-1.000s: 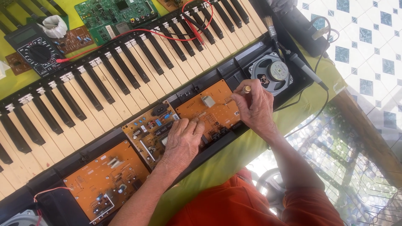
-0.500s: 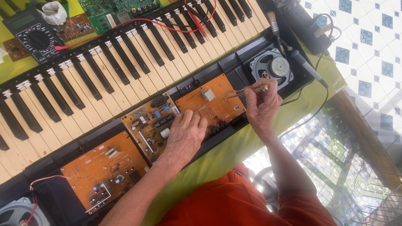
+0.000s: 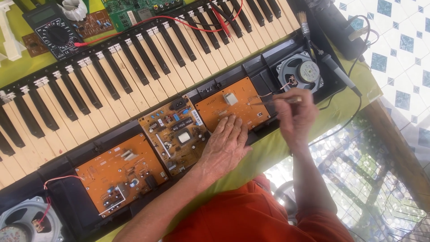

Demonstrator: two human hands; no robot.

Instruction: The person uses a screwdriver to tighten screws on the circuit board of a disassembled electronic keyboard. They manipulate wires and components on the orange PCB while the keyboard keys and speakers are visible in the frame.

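**Hands at the orange circuit board: tool drawn back to the board's right edge**

Right hand (image 3: 293,117) is seen with its fingers pinched together on a thin, light-coloured rod-like tool (image 3: 273,101), whose tip is pointed at the right edge of the flat orange circuit board (image 3: 233,110) set in the opened black keyboard case (image 3: 268,56). Compared with a second ago, this hand has been drawn rightward and slightly up off the board's corner, so the tool is now visible; a fine piece of work at the board's edge is judged to be in hand. Left hand (image 3: 226,145) is laid flat, fingers together and empty, on the lower part of the same board, much as before, pressing it down.

Three boards are counted in the case: two orange, and one tan board crowded with components (image 3: 174,134) between them. Two round grey loudspeakers are counted, one just beside the right hand (image 3: 301,71), one at the lower left corner (image 3: 24,222). One black multimeter (image 3: 53,31) is seen beyond the keys, on the yellow-green bench (image 3: 277,148).
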